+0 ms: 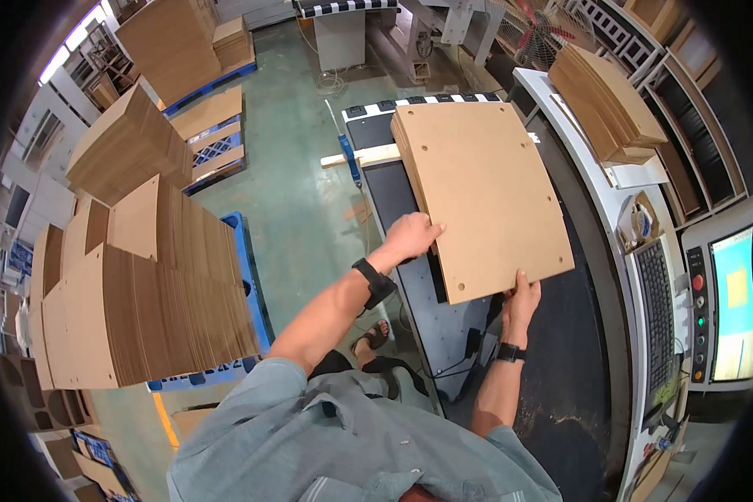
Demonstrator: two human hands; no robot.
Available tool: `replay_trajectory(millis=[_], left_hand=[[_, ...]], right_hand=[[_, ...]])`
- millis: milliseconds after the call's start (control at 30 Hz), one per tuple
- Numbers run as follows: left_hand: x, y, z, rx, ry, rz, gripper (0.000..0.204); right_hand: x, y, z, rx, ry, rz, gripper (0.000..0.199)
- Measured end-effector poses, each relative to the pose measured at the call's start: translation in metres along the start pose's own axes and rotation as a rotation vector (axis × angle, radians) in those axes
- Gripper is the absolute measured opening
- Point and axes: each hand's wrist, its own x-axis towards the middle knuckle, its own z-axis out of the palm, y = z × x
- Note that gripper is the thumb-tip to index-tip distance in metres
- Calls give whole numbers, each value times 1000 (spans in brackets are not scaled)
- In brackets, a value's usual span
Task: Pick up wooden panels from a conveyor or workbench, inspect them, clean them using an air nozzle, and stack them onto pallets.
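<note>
A tan fibreboard panel (pixel 489 201) with several small round holes near its edges lies on top of more panels over a dark machine table (pixel 397 209). Along the panel's left edge, my left hand (pixel 414 236) is closed on it near the near-left corner. My right hand (pixel 520 303) grips the near edge, its thumb on top and its fingers underneath, partly hidden. Beyond my left hand, a pale wooden strip (pixel 381 156) sticks out to the left beside the panels. A blue-handled tool with a thin shaft (pixel 348 156) lies across the strip.
Tall stacks of brown panels (pixel 176 284) stand on blue pallets at the left. To the right, a white bench (pixel 598 155) carries another panel stack (pixel 607 105) and a keyboard (pixel 654 314). A control screen (pixel 735 293) stands farther right, and a fan (pixel 544 33) at the back.
</note>
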Motion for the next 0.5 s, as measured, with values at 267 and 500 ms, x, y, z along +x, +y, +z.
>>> replay_trajectory(millis=[267, 500], left_hand=[[73, 10, -52, 422, 250, 106, 50], [91, 11, -64, 339, 150, 111, 51]], right_hand=[[72, -36, 69, -875, -29, 48, 54], [91, -42, 80, -1286, 2, -9, 79]])
